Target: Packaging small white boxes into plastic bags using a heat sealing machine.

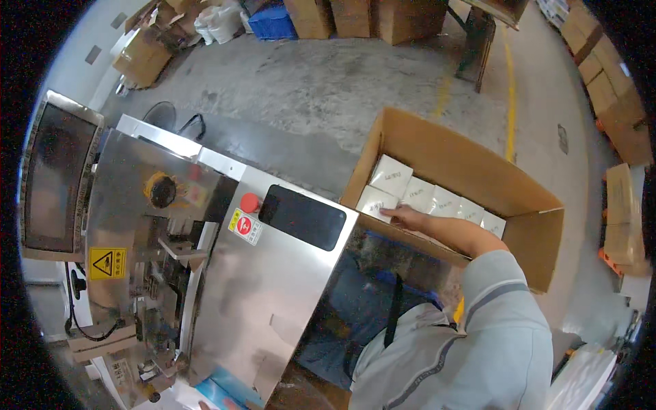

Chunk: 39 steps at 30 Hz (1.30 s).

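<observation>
My right arm stretches over an open cardboard carton [471, 147]. At the carton's near left corner, my right hand [408, 219] is closed on the edge of a small white box [374, 201], its thumb and fingers partly hidden from above. Several similar white boxes [418, 194] sit side by side in the carton, with dark marks on their tops. Only a bit of my left hand [231, 404] shows at the lower edge, beside a blue and white sheet or packet [217, 388]. Its grip is cut off by the picture's edge.
A steel machine bench [273, 273] stands left of the carton, carrying a red stop button [250, 203] and a black phone-like slab [303, 217]. A screen [58, 178] and a machine cover [137, 178] with a warning label are farther left. Cartons [410, 20] line the far floor.
</observation>
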Each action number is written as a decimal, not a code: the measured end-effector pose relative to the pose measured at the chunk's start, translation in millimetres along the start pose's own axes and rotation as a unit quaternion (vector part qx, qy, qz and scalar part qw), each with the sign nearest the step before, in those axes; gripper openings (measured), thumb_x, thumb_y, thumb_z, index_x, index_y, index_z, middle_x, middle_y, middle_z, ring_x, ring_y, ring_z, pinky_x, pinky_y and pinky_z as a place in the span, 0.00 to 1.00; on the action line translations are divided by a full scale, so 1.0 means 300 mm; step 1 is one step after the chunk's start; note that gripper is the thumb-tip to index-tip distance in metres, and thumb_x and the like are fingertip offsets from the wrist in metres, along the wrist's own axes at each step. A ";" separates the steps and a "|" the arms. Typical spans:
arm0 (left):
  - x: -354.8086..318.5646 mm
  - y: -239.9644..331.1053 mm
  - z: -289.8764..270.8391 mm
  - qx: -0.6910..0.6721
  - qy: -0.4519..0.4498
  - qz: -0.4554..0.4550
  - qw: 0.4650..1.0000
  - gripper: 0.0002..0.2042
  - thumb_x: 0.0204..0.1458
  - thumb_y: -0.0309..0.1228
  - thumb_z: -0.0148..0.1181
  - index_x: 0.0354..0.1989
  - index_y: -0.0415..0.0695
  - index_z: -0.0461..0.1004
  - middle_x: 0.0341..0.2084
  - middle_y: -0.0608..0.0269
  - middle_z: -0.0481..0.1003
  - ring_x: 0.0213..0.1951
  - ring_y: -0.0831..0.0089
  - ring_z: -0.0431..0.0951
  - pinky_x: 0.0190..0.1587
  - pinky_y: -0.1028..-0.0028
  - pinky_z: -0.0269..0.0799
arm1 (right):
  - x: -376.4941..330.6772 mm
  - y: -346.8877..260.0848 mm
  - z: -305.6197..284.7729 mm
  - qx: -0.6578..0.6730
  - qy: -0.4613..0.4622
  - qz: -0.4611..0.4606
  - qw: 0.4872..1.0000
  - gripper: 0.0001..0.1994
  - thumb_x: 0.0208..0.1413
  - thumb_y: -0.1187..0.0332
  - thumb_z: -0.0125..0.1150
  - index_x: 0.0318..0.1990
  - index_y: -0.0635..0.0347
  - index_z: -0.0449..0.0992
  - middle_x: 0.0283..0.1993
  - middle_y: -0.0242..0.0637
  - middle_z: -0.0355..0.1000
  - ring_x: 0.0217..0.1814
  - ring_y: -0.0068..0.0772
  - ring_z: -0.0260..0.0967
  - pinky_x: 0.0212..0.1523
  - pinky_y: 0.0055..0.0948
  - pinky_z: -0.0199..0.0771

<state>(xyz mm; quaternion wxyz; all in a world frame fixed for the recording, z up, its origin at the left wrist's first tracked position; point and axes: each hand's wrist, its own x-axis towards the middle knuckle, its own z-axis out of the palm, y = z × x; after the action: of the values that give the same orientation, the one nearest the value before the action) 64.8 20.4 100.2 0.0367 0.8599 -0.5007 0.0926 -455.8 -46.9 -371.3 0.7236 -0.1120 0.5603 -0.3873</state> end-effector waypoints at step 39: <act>0.080 0.116 0.569 -0.180 -0.004 0.269 0.946 0.23 0.61 0.34 0.53 0.62 0.34 0.64 0.66 0.39 0.58 0.66 0.42 0.59 0.67 0.51 0.53 | -0.008 -0.109 -0.117 -0.167 0.303 -0.035 0.938 0.37 0.46 0.38 0.70 0.48 0.65 0.72 0.46 0.41 0.73 0.49 0.40 0.70 0.47 0.35 0.72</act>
<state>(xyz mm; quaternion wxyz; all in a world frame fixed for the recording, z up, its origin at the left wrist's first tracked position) 67.0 -43.9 -63.5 0.1627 0.6728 -0.7217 0.0043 -501.8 -57.7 -362.2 0.4769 -0.1277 0.8050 -0.3289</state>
